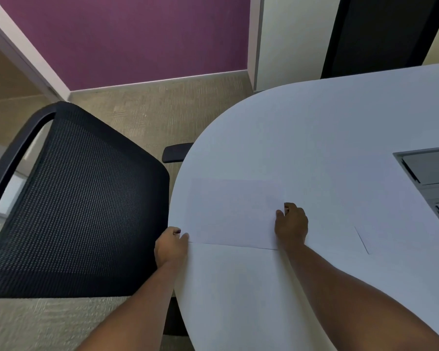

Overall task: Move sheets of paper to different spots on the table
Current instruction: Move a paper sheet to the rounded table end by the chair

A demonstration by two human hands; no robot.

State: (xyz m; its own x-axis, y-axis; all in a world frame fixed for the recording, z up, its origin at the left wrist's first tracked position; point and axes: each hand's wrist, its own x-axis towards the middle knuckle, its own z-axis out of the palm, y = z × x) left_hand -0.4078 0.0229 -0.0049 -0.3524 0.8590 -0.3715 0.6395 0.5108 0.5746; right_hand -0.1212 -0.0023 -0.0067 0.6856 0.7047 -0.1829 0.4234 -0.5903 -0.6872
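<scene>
A white sheet of paper (233,214) lies flat on the white table (327,138), close to its rounded left edge. My left hand (171,245) pinches the sheet's near left corner at the table's rim. My right hand (292,225) grips the sheet's right edge, fingers curled over it. A second white sheet (395,231) lies to the right; only its near left edge shows as a thin line.
A black mesh office chair (69,203) stands just left of the table, its armrest (176,152) touching the rim. A grey recessed cable box (431,171) sits in the table at the right. Carpet and a purple wall lie beyond.
</scene>
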